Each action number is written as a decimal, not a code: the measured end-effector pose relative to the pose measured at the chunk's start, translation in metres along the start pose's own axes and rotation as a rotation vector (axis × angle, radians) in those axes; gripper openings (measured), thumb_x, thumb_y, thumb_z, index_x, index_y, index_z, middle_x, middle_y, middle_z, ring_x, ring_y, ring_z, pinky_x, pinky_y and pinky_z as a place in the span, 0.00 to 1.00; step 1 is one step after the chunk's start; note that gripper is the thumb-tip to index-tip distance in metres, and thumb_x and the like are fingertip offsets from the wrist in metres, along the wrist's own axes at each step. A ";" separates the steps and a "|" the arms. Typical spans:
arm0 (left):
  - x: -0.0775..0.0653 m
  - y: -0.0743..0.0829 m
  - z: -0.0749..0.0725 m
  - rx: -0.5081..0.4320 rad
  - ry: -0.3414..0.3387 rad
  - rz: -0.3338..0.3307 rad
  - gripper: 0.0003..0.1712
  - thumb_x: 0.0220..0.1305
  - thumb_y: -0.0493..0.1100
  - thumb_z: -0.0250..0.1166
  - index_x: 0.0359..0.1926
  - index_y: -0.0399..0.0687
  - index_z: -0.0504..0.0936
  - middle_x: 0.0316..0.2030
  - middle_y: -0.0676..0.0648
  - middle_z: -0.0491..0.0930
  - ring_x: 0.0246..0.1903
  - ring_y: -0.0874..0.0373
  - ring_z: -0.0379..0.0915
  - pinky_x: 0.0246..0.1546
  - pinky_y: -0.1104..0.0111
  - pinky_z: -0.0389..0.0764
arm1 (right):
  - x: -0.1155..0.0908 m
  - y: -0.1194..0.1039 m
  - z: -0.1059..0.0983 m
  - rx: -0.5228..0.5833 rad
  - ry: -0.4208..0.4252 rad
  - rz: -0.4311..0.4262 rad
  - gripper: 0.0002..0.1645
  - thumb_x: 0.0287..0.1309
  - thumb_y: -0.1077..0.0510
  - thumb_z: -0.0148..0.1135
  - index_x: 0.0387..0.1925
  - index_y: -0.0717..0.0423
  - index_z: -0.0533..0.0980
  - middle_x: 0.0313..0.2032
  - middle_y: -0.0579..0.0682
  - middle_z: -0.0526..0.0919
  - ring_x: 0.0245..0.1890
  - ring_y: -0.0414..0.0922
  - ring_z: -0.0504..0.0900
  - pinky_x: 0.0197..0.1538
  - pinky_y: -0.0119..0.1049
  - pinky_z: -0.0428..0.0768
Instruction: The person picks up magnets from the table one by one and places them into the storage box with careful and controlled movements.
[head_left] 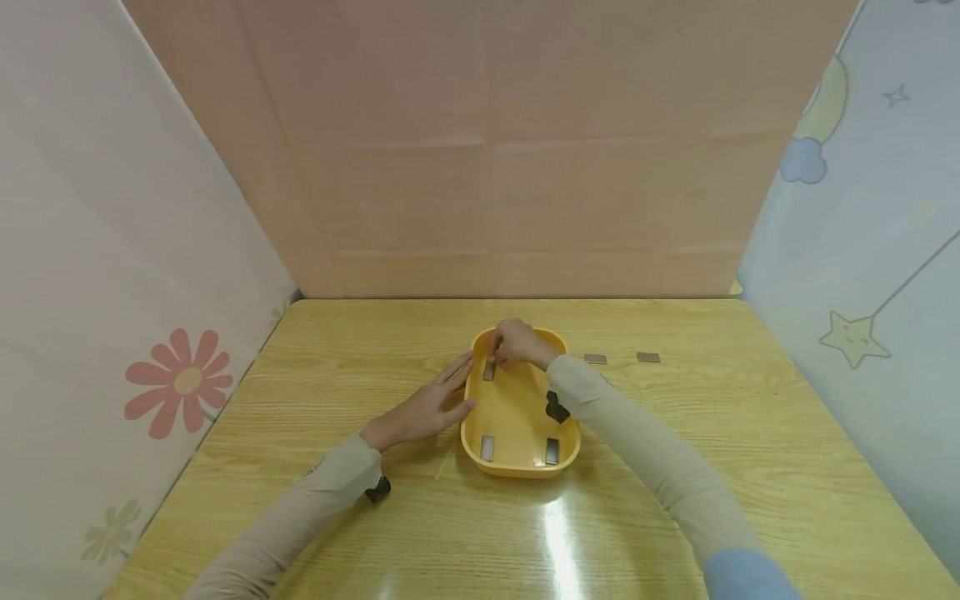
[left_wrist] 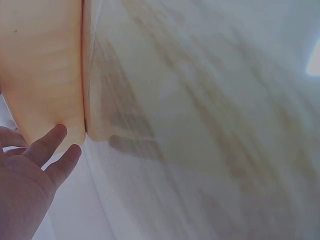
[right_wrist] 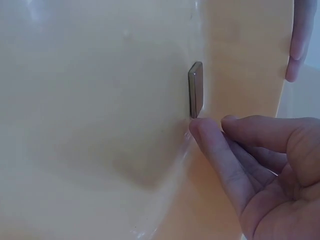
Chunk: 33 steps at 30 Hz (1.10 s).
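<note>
A yellow oval plastic basin (head_left: 517,408) stands on the table. My left hand (head_left: 427,408) steadies its left side, straight fingers resting against the outer wall; the left wrist view shows that hand (left_wrist: 25,185) beside the basin wall (left_wrist: 45,75). Inside the far left corner, my right hand (head_left: 521,342) reaches a small flat rectangular metal block (head_left: 489,370). In the right wrist view, one fingertip of the right hand (right_wrist: 265,170) touches the lower end of the block (right_wrist: 196,90), with the thumb apart from it. Two similar blocks lie near the basin's front, left (head_left: 487,448) and right (head_left: 552,451).
Right of the basin, two more flat metal blocks lie on the wooden table (head_left: 337,333), a nearer one (head_left: 596,358) and a farther one (head_left: 648,357). A pinkish panel (head_left: 487,167) closes off the back, and patterned cloth walls stand at both sides.
</note>
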<state>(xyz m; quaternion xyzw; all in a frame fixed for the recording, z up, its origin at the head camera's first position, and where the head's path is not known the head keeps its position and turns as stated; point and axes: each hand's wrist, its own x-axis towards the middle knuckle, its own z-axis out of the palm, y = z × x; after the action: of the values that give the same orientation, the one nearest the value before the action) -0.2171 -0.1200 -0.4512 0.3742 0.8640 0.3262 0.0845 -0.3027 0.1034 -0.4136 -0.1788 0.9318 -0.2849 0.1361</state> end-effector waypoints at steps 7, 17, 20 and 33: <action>0.000 -0.001 0.000 -0.003 0.002 0.015 0.43 0.77 0.58 0.49 0.78 0.38 0.43 0.79 0.47 0.35 0.74 0.45 0.42 0.68 0.48 0.58 | 0.000 0.000 -0.006 0.030 -0.033 -0.029 0.08 0.54 0.73 0.62 0.32 0.64 0.85 0.31 0.53 0.85 0.27 0.45 0.86 0.33 0.36 0.84; -0.001 0.000 0.000 -0.016 -0.003 0.013 0.43 0.77 0.57 0.50 0.78 0.37 0.43 0.79 0.47 0.34 0.74 0.44 0.42 0.67 0.48 0.59 | -0.004 -0.007 -0.014 0.055 -0.049 -0.021 0.08 0.60 0.73 0.60 0.39 0.68 0.83 0.36 0.57 0.85 0.34 0.50 0.87 0.38 0.38 0.85; -0.001 0.000 -0.001 -0.018 -0.002 0.011 0.43 0.77 0.56 0.50 0.77 0.36 0.43 0.79 0.47 0.34 0.74 0.44 0.42 0.67 0.48 0.59 | -0.006 -0.010 -0.017 0.075 -0.052 -0.036 0.08 0.60 0.73 0.60 0.40 0.69 0.83 0.37 0.58 0.85 0.34 0.50 0.87 0.38 0.38 0.85; -0.001 -0.003 -0.002 -0.012 -0.014 0.031 0.44 0.77 0.56 0.49 0.77 0.35 0.42 0.78 0.44 0.33 0.74 0.43 0.40 0.67 0.47 0.58 | -0.012 -0.013 -0.025 0.179 -0.075 -0.046 0.08 0.63 0.73 0.60 0.43 0.73 0.80 0.45 0.63 0.83 0.39 0.53 0.87 0.40 0.36 0.85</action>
<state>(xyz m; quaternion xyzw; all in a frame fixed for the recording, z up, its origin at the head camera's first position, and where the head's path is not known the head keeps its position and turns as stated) -0.2190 -0.1230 -0.4517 0.3894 0.8555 0.3298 0.0877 -0.2977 0.1099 -0.3843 -0.1977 0.8927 -0.3630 0.1798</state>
